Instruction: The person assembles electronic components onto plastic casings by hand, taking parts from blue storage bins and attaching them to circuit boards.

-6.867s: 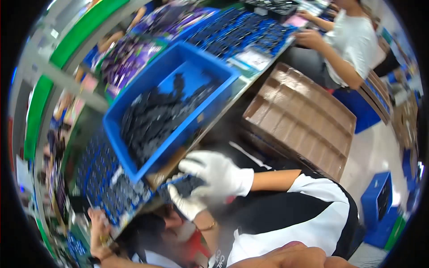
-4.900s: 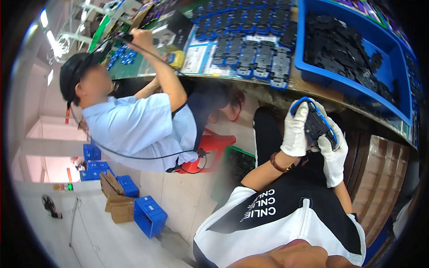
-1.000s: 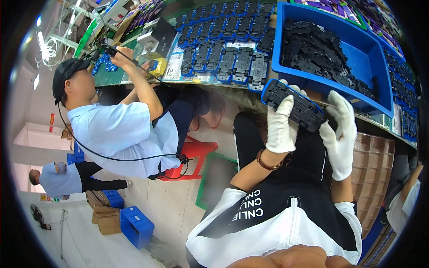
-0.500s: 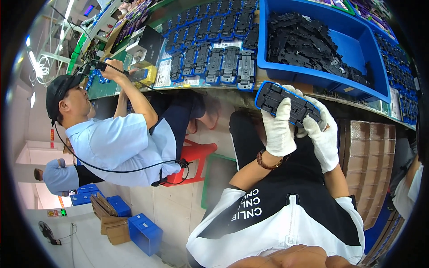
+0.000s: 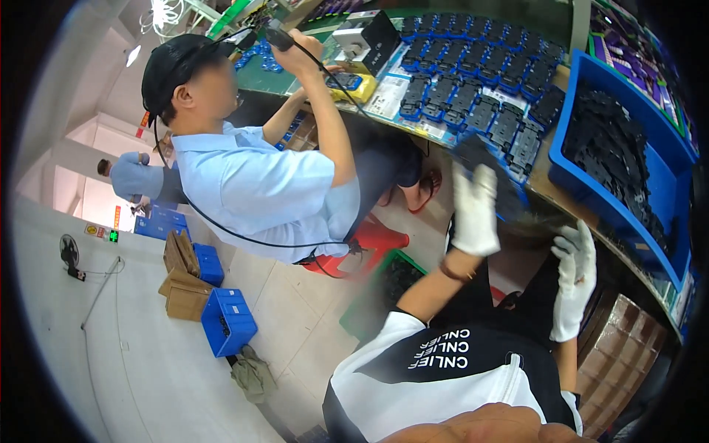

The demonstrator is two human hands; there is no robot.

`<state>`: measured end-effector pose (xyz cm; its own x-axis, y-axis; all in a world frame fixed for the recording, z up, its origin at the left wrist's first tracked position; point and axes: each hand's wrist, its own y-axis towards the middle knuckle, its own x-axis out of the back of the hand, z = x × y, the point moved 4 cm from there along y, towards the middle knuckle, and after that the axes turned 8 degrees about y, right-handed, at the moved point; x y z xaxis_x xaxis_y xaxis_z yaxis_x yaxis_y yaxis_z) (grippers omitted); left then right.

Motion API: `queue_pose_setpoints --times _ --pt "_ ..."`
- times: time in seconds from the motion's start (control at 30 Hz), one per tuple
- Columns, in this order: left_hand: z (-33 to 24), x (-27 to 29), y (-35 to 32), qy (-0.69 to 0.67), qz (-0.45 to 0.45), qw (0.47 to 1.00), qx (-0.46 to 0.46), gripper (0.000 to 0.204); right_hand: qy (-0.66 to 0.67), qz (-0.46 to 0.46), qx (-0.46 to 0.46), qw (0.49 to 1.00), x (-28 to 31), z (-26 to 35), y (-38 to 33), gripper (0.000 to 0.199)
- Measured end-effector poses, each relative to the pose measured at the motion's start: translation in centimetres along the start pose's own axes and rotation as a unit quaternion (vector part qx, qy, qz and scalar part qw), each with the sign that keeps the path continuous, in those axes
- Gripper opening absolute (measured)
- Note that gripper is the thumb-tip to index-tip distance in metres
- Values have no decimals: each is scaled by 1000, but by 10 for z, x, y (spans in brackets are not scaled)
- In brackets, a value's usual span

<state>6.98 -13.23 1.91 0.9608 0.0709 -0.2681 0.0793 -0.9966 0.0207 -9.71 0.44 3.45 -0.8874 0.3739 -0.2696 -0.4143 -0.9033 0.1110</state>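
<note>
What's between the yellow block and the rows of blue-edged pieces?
The head view shows white printed paper lying between the yellow block and the blue-edged pieces.

left hand (image 5: 476, 214): forward, clasping | right hand (image 5: 573, 280): apart, upright, loosely unfolded

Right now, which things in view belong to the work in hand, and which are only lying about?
Apparently in use:
black-and-blue part in the gloved left hand
similar parts in rows
blue bin of black pieces

Apparently lying about:
cardboard boxes
crumpled cloth
</note>
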Motion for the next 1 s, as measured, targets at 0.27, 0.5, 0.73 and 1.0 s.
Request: queue_pose_setpoints --times 0.27,0.5,0.73,1.0 --pt "-31 105 122 22 -5 999 -49 41 -146 -151 -21 977 92 2 -17 23" --pt "9 140 158 45 -16 999 16 47 -243 -140 3 960 104 1 -23 19" --pt "-19 96 253 391 -106 901 -155 44 -482 -19 183 857 113 30 -41 17" --pt "47 212 370 162 121 976 78 44 -546 -150 209 797 182 80 -48 14"
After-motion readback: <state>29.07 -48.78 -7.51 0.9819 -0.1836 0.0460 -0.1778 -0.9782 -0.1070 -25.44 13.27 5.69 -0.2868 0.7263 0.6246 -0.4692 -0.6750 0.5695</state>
